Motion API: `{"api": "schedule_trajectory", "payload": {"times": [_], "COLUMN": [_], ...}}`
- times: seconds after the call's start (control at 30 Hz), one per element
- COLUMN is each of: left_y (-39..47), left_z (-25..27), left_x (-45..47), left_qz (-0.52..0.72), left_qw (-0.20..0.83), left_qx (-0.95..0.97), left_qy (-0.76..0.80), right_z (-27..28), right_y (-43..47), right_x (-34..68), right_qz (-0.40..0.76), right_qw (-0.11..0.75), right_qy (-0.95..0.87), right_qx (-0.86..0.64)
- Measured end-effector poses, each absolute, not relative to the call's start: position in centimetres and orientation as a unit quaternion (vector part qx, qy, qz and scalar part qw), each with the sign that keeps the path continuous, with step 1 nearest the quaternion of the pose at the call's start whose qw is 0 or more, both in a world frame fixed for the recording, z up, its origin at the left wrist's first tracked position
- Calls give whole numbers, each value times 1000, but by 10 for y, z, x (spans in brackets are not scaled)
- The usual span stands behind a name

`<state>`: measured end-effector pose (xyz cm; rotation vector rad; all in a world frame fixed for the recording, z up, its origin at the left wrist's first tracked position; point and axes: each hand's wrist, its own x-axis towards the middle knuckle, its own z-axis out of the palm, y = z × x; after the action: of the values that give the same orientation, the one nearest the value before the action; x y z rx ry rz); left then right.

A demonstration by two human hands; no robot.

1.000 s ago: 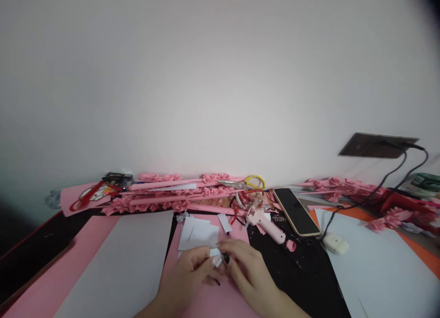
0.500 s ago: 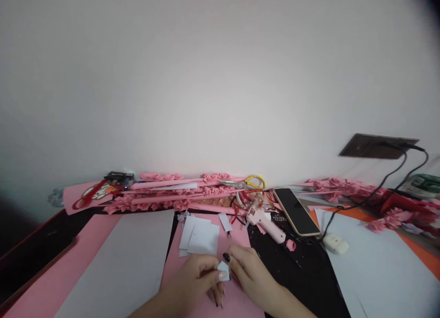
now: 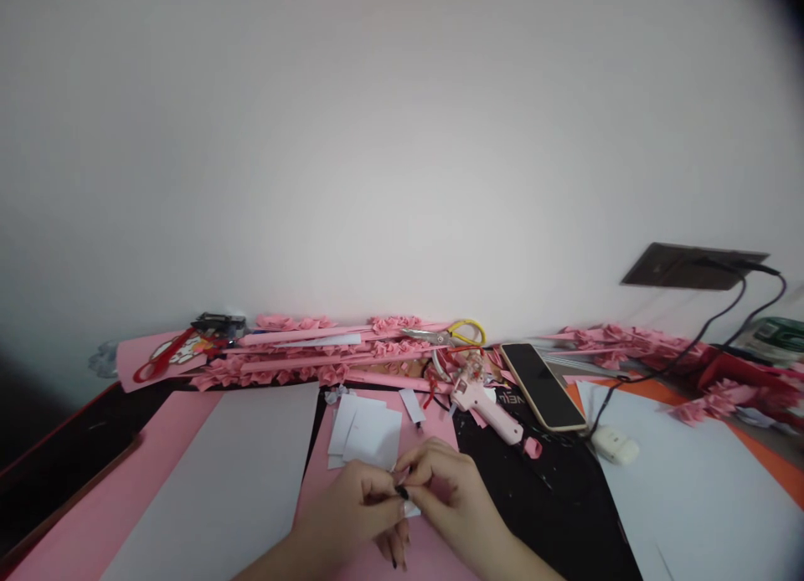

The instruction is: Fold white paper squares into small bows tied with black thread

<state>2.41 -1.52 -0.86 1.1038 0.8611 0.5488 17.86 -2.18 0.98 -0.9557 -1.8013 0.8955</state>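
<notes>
Both hands meet over a pink sheet (image 3: 433,552) in front of me. Between the fingertips is a small folded piece of white paper (image 3: 412,510), mostly covered by them. My left hand (image 3: 355,501) pinches it from the left, thumb on top and the other fingers curled below. From the right, the thumb and forefinger of my right hand (image 3: 449,489) close on its upper edge. Just beyond my left hand lies a small stack of white paper squares (image 3: 373,434). A narrow white paper strip (image 3: 411,406) is to the right of that stack.
A pink glue gun (image 3: 493,412), a phone (image 3: 546,388) and a white earbud case (image 3: 614,444) lie to the right. Yellow-handled scissors (image 3: 465,331) rest among pink paper flowers (image 3: 395,347) along the wall. Large white sheets (image 3: 239,472) lie on both sides. Black cables (image 3: 697,338) hang from the outlet.
My right hand has moved left and its fingers have come onto the top of the folded paper, which is now more hidden. My left hand has stayed almost in place.
</notes>
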Motion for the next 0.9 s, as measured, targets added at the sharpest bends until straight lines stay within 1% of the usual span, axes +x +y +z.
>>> {"api": "schedule_trajectory", "payload": {"times": [0.27, 0.53, 0.7, 0.77, 0.9], "left_y": [-10, -9, -11, -13, -16], "left_z": [-10, -11, -9, -9, -12], "left_x": [20, 18, 19, 19, 20], "left_qz": [233, 240, 267, 276, 275], "left_qw": [768, 770, 757, 747, 726], "left_qx": [457, 456, 469, 480, 513], "left_qy": [383, 376, 369, 368, 365], "right_z": [16, 18, 15, 12, 10], "right_y": [-22, -24, -23, -22, -22], "right_x": [188, 188, 187, 187, 184], "right_qz": [347, 371, 377, 360, 345], "right_qw": [417, 417, 421, 401, 326], "right_qy": [-769, -755, -733, -737, -772], "right_qx": [-339, -344, -379, -408, -424]}}
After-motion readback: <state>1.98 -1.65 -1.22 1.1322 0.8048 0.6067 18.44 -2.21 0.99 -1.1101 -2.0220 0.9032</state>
